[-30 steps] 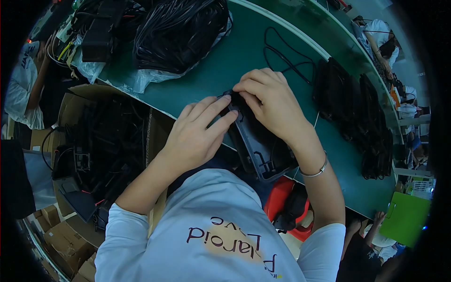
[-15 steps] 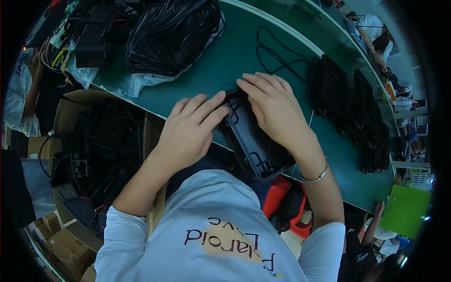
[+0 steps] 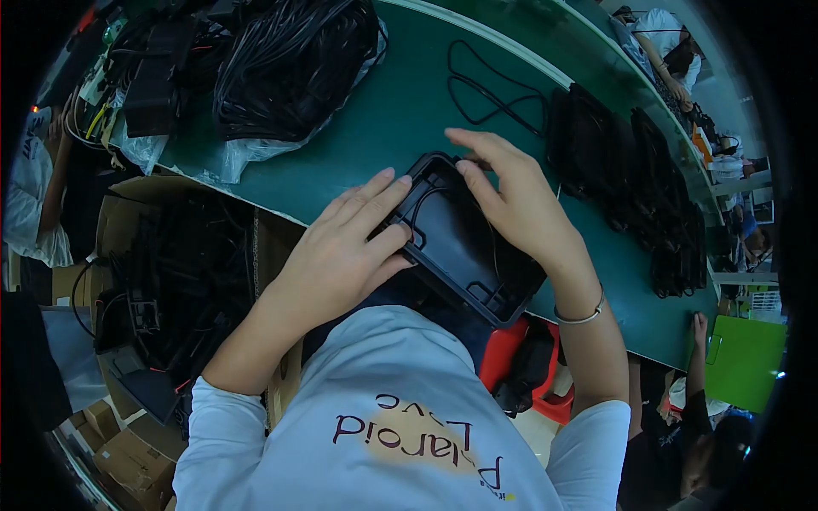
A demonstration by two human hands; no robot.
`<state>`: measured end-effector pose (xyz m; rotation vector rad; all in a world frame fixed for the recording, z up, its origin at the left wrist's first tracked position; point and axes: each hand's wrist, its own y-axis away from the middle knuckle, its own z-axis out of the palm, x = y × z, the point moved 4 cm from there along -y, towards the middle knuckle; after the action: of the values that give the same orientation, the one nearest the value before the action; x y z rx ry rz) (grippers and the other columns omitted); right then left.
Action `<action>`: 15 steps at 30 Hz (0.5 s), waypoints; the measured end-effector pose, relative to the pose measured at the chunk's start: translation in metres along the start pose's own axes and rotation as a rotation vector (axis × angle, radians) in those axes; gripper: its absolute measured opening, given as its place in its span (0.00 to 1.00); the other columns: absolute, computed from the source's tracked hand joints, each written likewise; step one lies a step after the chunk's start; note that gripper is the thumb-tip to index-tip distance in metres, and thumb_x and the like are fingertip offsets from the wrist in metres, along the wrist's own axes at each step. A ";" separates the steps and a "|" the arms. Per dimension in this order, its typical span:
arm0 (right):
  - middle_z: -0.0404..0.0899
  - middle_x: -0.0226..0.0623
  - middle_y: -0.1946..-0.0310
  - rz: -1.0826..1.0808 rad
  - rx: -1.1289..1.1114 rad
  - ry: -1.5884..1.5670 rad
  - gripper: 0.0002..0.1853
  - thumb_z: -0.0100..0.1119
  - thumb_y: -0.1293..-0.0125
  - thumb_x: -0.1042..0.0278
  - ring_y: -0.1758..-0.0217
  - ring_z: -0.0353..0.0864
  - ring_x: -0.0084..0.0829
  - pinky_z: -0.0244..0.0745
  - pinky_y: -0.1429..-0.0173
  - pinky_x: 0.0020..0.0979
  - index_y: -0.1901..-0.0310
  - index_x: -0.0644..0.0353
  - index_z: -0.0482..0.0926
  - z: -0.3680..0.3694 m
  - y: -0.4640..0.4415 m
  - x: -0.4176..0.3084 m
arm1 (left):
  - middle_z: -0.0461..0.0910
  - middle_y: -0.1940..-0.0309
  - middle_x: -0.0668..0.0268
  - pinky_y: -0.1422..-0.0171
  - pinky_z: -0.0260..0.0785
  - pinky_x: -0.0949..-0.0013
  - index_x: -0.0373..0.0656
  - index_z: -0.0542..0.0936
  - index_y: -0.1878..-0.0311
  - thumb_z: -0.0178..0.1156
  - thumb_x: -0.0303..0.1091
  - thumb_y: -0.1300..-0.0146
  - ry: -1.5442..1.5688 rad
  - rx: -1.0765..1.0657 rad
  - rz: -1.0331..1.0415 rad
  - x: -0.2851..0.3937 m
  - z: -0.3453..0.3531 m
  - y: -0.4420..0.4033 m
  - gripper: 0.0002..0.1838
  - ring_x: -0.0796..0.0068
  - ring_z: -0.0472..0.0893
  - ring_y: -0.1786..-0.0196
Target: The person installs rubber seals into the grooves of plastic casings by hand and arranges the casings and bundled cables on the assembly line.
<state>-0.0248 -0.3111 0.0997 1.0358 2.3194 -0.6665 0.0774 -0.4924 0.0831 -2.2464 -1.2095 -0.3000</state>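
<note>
A black rectangular plastic case, hollow side up, lies tilted across the front edge of the green table. A thin black cable runs along its inside. My left hand grips the case's left wall, with fingers over the rim and the thumb at its outer side. My right hand is over the far right side of the case, fingers apart, one fingertip near the rim and another reaching past it. The palm covers part of the case's right wall.
A loop of black cable lies beyond the case. Bundled black cables on plastic stand back left, and stacked black parts lie right. A cardboard box of black parts is at left. A red stool stands below; other people sit nearby.
The case has turned to show more of its inside. My right hand's fingers have lifted and spread from the far rim, while my left hand has slid down along the left wall.
</note>
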 end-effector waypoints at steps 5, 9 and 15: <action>0.84 0.43 0.56 0.234 -0.056 -0.138 0.15 0.59 0.28 0.66 0.55 0.82 0.37 0.77 0.49 0.33 0.47 0.65 0.82 0.008 -0.013 0.003 | 0.69 0.30 0.51 0.28 0.63 0.47 0.40 0.80 0.53 0.73 0.35 0.50 -0.068 -0.100 0.012 0.001 -0.003 -0.005 0.21 0.46 0.68 0.27; 0.82 0.32 0.66 0.463 -0.234 -0.327 0.14 0.63 0.29 0.62 0.62 0.77 0.20 0.74 0.56 0.26 0.54 0.66 0.84 0.021 -0.033 0.022 | 0.70 0.30 0.51 0.26 0.62 0.46 0.40 0.79 0.51 0.74 0.36 0.50 -0.075 -0.118 0.040 -0.001 -0.004 -0.015 0.23 0.46 0.68 0.27; 0.81 0.30 0.67 0.521 -0.302 -0.339 0.12 0.64 0.30 0.60 0.61 0.76 0.20 0.72 0.55 0.24 0.59 0.63 0.83 0.026 -0.037 0.022 | 0.68 0.28 0.55 0.24 0.61 0.47 0.41 0.80 0.49 0.75 0.35 0.52 -0.031 -0.150 0.028 -0.010 0.004 -0.016 0.25 0.49 0.66 0.25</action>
<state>-0.0596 -0.3374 0.0747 1.2053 1.6920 -0.2488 0.0587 -0.4902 0.0818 -2.4021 -1.2066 -0.3566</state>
